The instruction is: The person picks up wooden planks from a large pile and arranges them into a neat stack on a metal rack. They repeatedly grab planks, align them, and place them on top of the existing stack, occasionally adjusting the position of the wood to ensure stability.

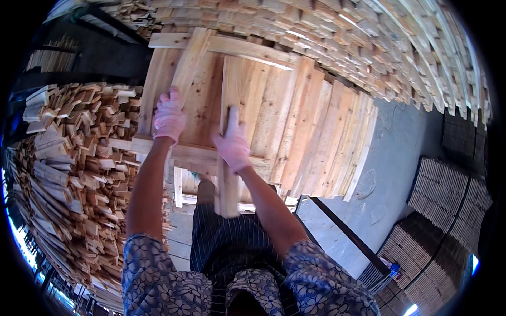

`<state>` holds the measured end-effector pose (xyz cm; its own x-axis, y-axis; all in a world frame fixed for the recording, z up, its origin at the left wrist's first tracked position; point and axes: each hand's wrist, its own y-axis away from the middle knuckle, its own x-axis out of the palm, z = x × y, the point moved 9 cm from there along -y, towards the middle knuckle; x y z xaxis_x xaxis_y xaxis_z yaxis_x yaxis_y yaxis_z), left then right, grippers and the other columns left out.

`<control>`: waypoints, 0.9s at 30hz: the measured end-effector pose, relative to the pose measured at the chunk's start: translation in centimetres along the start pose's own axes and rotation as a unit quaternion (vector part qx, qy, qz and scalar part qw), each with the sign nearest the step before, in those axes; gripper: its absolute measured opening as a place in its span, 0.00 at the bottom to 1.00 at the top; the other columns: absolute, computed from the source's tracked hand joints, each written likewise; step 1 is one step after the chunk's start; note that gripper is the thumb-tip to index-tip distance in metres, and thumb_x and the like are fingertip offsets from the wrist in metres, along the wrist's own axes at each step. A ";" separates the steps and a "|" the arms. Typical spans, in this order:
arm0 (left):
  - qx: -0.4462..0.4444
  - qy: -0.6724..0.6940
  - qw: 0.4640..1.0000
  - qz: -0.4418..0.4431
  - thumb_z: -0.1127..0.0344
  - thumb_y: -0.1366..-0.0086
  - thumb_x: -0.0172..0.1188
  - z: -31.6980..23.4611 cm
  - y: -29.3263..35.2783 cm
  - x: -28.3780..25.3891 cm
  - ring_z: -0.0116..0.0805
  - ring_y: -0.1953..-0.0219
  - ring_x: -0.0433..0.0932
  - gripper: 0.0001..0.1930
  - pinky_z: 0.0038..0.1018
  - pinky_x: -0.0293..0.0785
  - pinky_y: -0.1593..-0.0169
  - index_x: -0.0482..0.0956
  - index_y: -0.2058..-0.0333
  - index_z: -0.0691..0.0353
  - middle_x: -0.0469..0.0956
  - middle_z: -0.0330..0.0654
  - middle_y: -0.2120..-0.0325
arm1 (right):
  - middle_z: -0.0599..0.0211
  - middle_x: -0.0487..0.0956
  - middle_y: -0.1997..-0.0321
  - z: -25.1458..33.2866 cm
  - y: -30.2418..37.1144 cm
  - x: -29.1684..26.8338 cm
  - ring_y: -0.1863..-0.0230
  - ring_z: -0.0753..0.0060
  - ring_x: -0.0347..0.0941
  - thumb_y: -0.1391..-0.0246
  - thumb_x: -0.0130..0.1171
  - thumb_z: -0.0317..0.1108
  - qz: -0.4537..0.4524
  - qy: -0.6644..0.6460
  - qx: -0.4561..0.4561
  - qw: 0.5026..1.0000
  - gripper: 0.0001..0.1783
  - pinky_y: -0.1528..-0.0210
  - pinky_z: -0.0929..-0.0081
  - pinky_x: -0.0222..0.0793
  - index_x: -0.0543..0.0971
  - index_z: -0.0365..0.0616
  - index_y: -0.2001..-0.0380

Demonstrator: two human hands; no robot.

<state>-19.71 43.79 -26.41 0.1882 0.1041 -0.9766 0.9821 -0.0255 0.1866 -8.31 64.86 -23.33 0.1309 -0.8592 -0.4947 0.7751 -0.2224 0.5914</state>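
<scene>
Pink-gloved, the left hand [169,117] lies with fingers bent over the near end of a narrow slat [191,60]; whether it grips or only presses cannot be told. The right hand [232,143], gloved likewise, is closed about the middle of a long plank [231,84]. Both pieces lie over the left part of a boarded wooden panel [303,121], the slat reaching up to the far rail [250,50], the plank crossing above the near rail [195,154] and overhanging toward the striped apron [229,237].

Good handling here would keep the right grip near the plank's balance point, since the overhanging end could snag the apron. Fingertips are best kept out from under either piece, where the rails could pinch them. Steady, light pressure from the left should stop the slat skewing.
</scene>
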 end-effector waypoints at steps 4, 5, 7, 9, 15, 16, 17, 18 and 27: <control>0.031 0.035 0.999 0.008 0.57 0.40 0.66 -4.8 2.6 -1.6 0.60 0.45 0.72 0.39 0.50 0.74 0.46 0.56 0.34 0.51 0.68 0.55 0.46 | 0.36 0.68 0.46 -7.5 4.6 -10.8 0.47 0.32 0.72 0.50 0.64 0.30 0.036 0.062 -0.074 0.995 0.45 0.41 0.50 0.71 0.54 0.57 0.31; 0.030 0.055 0.998 0.030 0.55 0.39 0.66 -6.5 3.0 -1.1 0.61 0.45 0.72 0.39 0.49 0.74 0.45 0.56 0.34 0.50 0.68 0.56 0.46 | 0.37 0.68 0.46 -11.1 4.4 -13.9 0.46 0.31 0.72 0.51 0.62 0.27 0.006 0.102 -0.092 0.991 0.44 0.41 0.50 0.71 0.56 0.59 0.31; 0.019 0.040 0.999 0.027 0.54 0.40 0.66 -7.9 3.4 1.7 0.61 0.45 0.72 0.41 0.49 0.74 0.44 0.54 0.33 0.50 0.68 0.58 0.46 | 0.42 0.69 0.45 -14.5 2.9 -20.5 0.50 0.36 0.75 0.51 0.58 0.26 0.022 0.221 -0.061 0.973 0.44 0.49 0.51 0.76 0.58 0.67 0.31; -0.026 0.025 0.998 0.052 0.51 0.42 0.68 -10.6 3.9 3.2 0.63 0.45 0.72 0.46 0.50 0.73 0.44 0.51 0.30 0.49 0.67 0.61 0.44 | 0.52 0.71 0.50 -15.8 -0.1 -26.2 0.55 0.47 0.77 0.50 0.57 0.25 0.033 0.381 -0.064 0.922 0.44 0.53 0.57 0.79 0.59 0.72 0.31; -0.131 -0.013 0.991 0.023 0.45 0.48 0.71 -6.1 2.8 4.5 0.58 0.44 0.72 0.46 0.46 0.71 0.42 0.61 0.35 0.58 0.71 0.59 0.47 | 0.60 0.71 0.45 -11.6 -11.0 -33.0 0.50 0.59 0.75 0.43 0.53 0.20 0.052 0.586 -0.196 0.784 0.47 0.48 0.65 0.75 0.58 0.82 0.28; -0.112 0.027 0.993 0.037 0.46 0.47 0.71 -7.5 2.8 4.9 0.56 0.45 0.74 0.43 0.45 0.72 0.44 0.64 0.38 0.60 0.72 0.59 0.48 | 0.59 0.72 0.45 -12.8 -12.9 -33.6 0.49 0.57 0.74 0.44 0.54 0.19 0.021 0.617 -0.242 0.749 0.47 0.45 0.63 0.74 0.60 0.83 0.28; -0.096 0.066 0.992 0.049 0.46 0.46 0.70 -8.6 2.8 4.8 0.53 0.47 0.75 0.41 0.43 0.73 0.45 0.66 0.40 0.63 0.72 0.58 0.49 | 0.58 0.72 0.45 -13.7 -14.5 -34.2 0.46 0.55 0.73 0.45 0.54 0.19 -0.022 0.592 -0.256 0.764 0.48 0.43 0.61 0.71 0.61 0.84 0.29; -0.105 0.172 0.976 0.087 0.47 0.45 0.70 -12.2 4.8 3.9 0.50 0.50 0.77 0.37 0.40 0.75 0.48 0.69 0.43 0.65 0.73 0.58 0.50 | 0.56 0.73 0.45 -16.4 -15.4 -35.4 0.44 0.52 0.72 0.47 0.54 0.18 -0.061 0.572 -0.244 0.781 0.49 0.40 0.58 0.67 0.63 0.86 0.30; -0.458 0.708 0.254 0.474 0.69 0.40 0.70 -29.1 46.1 13.2 0.51 0.45 0.76 0.23 0.55 0.76 0.39 0.73 0.48 0.63 0.75 0.50 0.48 | 0.53 0.68 0.34 -16.8 -17.3 -34.7 0.37 0.47 0.68 0.48 0.54 0.14 0.041 0.553 -0.209 0.805 0.55 0.35 0.51 0.61 0.56 0.91 0.29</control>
<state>28.25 72.92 -27.60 -0.4807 0.7521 0.4508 -0.0403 -0.5325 0.8454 -15.85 106.26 -27.08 0.4832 0.1247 -0.8666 0.8463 0.1870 0.4988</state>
